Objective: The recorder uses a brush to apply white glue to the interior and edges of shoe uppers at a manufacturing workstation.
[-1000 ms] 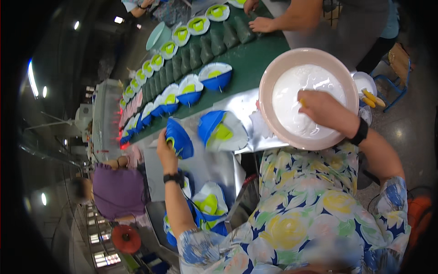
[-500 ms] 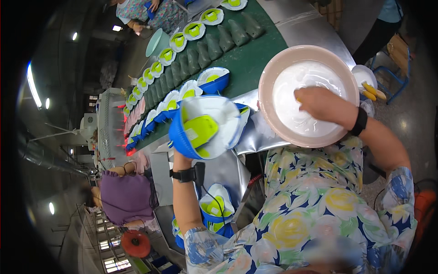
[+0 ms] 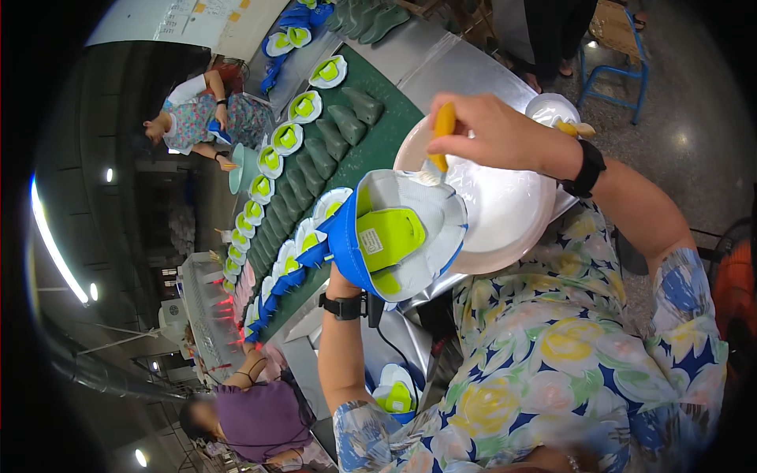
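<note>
My left hand (image 3: 340, 282) is closed around the back of a blue shoe upper (image 3: 434, 209), most of its fingers hidden behind it. The upper's pale underside faces up, with a bright green piece at its middle. My right hand (image 3: 495, 134) grips a yellow-handled brush (image 3: 444, 130) with its bristles down at the upper's edge. Under that hand is a pale pink basin (image 3: 413, 148) of white liquid (image 3: 509, 209), which looks like glue. The upper overlaps the basin's left side.
On the green conveyor belt (image 3: 377, 72) lie dark grey shoe lasts (image 3: 303, 177) between rows of similar uppers. A small white bowl (image 3: 548, 106) with yellow-handled brushes stands beyond the basin. More uppers (image 3: 394, 390) sit below my left arm. Co-workers (image 3: 264, 414) are at the left; a blue-framed stool (image 3: 619, 87) stands far right.
My right hand has risen out of the basin, bringing the brush to the upper's edge. The upper has moved right, nearer the basin. The head view has turned, shifting the whole scene.
</note>
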Demonstrator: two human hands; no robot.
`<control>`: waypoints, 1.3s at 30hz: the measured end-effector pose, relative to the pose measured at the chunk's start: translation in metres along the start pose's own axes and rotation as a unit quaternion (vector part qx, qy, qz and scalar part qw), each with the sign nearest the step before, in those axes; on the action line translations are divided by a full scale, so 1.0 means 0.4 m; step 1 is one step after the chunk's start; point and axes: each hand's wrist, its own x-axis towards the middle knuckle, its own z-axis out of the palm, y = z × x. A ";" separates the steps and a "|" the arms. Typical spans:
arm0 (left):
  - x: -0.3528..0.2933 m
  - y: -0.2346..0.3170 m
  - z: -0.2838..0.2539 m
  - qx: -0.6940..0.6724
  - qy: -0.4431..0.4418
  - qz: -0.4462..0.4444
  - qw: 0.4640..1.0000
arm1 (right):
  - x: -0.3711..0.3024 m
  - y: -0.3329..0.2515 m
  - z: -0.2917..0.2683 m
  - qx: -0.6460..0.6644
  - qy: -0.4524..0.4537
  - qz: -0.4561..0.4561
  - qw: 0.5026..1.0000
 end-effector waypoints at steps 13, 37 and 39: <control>0.053 -0.084 0.102 -0.136 0.104 0.183 0.968 | -0.098 0.024 0.062 0.135 0.209 0.248 0.936; 0.067 -0.125 -0.062 -0.026 0.058 0.104 0.992 | -0.158 -0.009 0.034 0.090 0.187 0.037 0.977; 0.063 -0.136 -0.029 -0.166 0.000 0.025 0.986 | -0.152 -0.012 0.019 0.093 0.164 -0.018 0.982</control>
